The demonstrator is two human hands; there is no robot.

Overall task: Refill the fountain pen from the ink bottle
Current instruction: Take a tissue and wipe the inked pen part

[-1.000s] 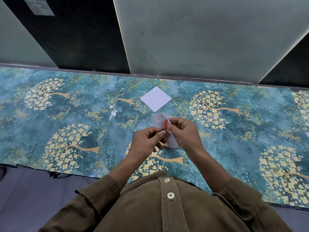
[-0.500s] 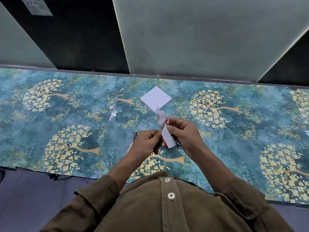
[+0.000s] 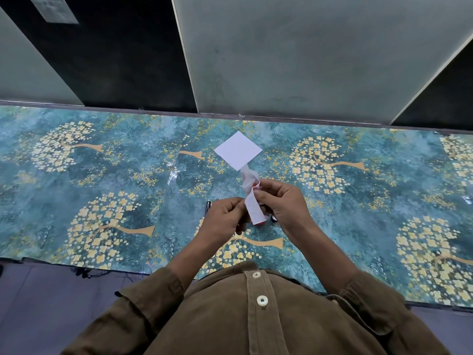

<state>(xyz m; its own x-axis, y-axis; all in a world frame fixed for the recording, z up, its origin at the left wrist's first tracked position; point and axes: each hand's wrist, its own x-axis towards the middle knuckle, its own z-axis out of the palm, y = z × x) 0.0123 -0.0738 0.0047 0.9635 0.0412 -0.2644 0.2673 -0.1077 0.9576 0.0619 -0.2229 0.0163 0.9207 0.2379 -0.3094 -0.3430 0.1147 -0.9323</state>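
Tissue (image 3: 252,203) now twisted tighter and longer than a second ago, right hand (image 3: 280,203) fingers clamped on it around the mostly hidden orange pen part (image 3: 260,222), left hand (image 3: 225,219) pinching its lower end above the table (image 3: 128,180), likely wiping off ink; no bottle visible.

A table (image 3: 102,175) (teal cover with golden trees) bears a white paper square (image 3: 238,151) and a dark pen (image 3: 208,206).

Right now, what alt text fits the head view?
Both hands, the left hand and right hand, hold a white tissue wrapped around a small orange-tipped item above a teal floral table. A white paper square lies beyond them.
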